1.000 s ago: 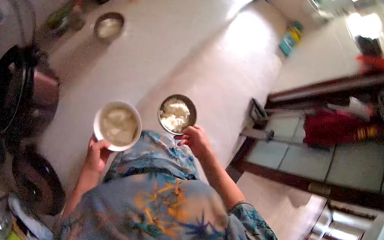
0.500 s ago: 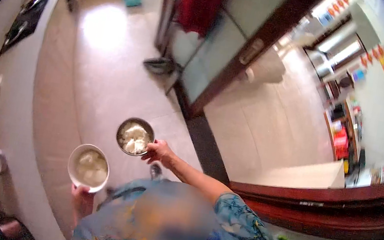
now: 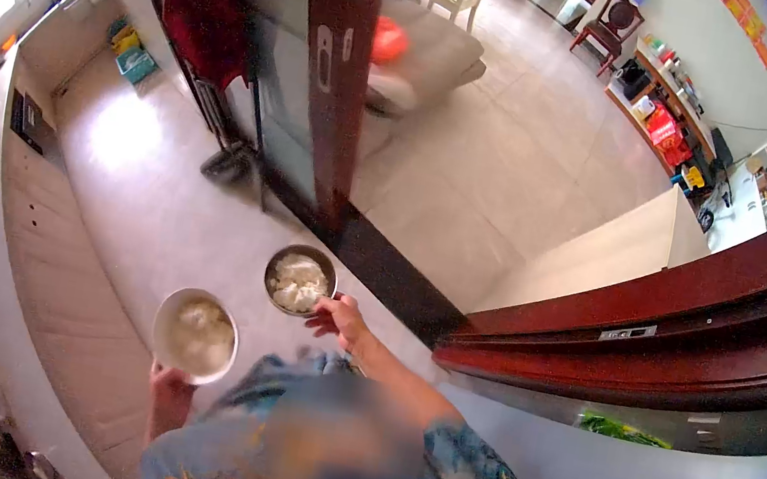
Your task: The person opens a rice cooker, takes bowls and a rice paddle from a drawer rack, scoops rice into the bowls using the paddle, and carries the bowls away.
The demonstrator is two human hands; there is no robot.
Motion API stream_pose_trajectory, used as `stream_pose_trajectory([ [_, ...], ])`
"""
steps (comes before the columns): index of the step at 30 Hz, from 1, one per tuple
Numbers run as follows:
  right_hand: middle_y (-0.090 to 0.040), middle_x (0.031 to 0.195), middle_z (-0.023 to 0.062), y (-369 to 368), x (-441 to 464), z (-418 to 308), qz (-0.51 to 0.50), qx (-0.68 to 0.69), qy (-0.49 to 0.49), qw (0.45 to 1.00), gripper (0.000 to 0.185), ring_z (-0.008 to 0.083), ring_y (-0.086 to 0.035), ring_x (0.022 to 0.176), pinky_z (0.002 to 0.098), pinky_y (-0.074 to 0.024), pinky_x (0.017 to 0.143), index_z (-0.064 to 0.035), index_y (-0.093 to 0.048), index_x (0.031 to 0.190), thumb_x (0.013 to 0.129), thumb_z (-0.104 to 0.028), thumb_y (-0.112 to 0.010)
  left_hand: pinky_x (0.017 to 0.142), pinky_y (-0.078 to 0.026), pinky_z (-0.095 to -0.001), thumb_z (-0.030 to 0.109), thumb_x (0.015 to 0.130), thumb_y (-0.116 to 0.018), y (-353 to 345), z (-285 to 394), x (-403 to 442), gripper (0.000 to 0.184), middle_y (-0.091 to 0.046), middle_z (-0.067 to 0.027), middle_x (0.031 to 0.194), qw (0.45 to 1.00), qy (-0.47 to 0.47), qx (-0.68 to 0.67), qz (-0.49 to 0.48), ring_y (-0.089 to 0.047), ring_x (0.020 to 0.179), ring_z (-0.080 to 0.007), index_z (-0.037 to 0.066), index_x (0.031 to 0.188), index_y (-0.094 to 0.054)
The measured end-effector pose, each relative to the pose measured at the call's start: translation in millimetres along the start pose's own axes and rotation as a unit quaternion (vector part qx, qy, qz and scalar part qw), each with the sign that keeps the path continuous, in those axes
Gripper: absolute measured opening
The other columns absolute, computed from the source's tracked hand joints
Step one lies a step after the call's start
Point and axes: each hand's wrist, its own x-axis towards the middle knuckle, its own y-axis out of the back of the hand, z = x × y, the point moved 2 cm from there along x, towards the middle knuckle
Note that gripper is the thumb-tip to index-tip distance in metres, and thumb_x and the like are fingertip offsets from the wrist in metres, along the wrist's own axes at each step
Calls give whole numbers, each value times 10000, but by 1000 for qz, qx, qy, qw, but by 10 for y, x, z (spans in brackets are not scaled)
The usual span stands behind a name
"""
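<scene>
A white bowl [image 3: 195, 336] with pale lumps in cloudy liquid is held by my left hand [image 3: 171, 391], whose fingers grip its lower edge. To its right and a little higher, a dark-rimmed metal bowl [image 3: 299, 280] holds white food that looks like rice. My right hand [image 3: 340, 320] grips this bowl at its lower right rim. Both bowls are upright and apart from each other, above the pale floor. The undersides of the bowls and part of my left fingers are hidden.
A dark door frame [image 3: 329, 78] with a glass panel and a floor sill borders a doorway ahead. A long counter [image 3: 5, 257] runs along the left. Right of the doorway is a red-brown door edge [image 3: 626, 366]. Beyond stand chairs [image 3: 609, 34] and shelves.
The view has turned right, from the counter with its pot toward the doorway and the room beyond. Both bowls have stayed in my hands.
</scene>
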Motion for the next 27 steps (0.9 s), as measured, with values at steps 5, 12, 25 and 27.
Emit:
stream_pose_trajectory([
  [5,-601,730,119,-43,20,21,19,2,29,999,217,215,-629,575,297,-498,414,2,-507,903,735,-127,-549,706,-516,-299,-38,605,-446,-116,486,240,536,-511,-118,1029,926,160,-342,-7,-562,887,-227,23,1136,-404],
  [12,-601,756,141,-127,54,-130,29,-32,-3,999,241,227,-628,581,298,-504,402,26,-485,917,735,-118,-551,704,-516,-313,-43,632,-439,90,568,48,472,-480,-116,1022,973,107,-201,30,-541,911,-209,2,1100,-402],
  [25,-588,753,152,-639,152,-1102,-141,-249,-156,945,274,280,-627,595,345,-507,419,40,-480,918,733,-154,-536,703,-551,-371,-27,606,-472,-420,1141,-539,574,-487,-135,1041,885,175,-333,273,-572,880,-235,16,1169,-367],
  [27,-570,737,146,-720,252,-1229,-174,-303,-157,924,260,276,-627,599,330,-510,417,37,-479,888,756,-182,-523,689,-556,-377,-26,610,-473,-607,1022,-614,584,-497,-145,1040,879,183,-299,323,-581,868,-245,18,1183,-369],
])
